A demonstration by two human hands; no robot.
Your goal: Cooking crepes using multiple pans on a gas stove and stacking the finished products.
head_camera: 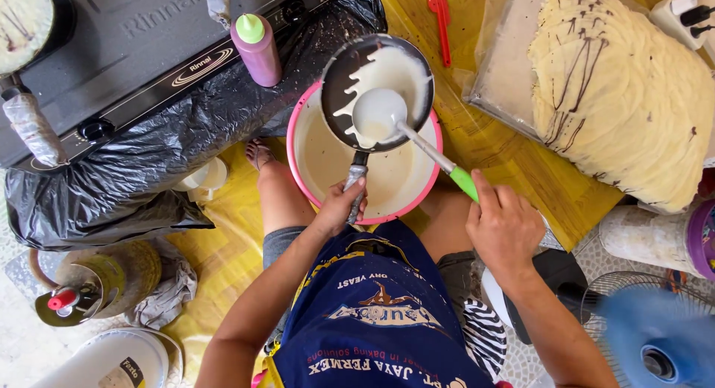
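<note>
Pan: small, dark, round; being held tilted directly over the pink-rimmed basin, its inside partly coated with pale batter running in streaks toward the near edge.
Pan handle: long axis running from the pan rim straight back toward the body, ending inside the left fist.
Left hand: fingers wrapped fully shut around the handle end, thumb on top; nearer of the two hands to the pan.
Ladle: round white bowl resting inside the pan, against its lower half, above the basin.
Ladle shaft: long axis slanting from the bowl down and to the right, crossing the basin rim, ending in a green grip.
Right hand: fingers closed around the green grip's far end, knuckles up; lying to the right of the basin, apart from the pan.
Basin contents: pale batter pooled below the pan.
Key relation: both tools meeting over the basin, handle and shaft diverging toward the two hands in a narrow V.
Surroundings: stove on black plastic at upper left; pink squeeze bottle beside it; stack of thin pale crepes at upper right.
</note>
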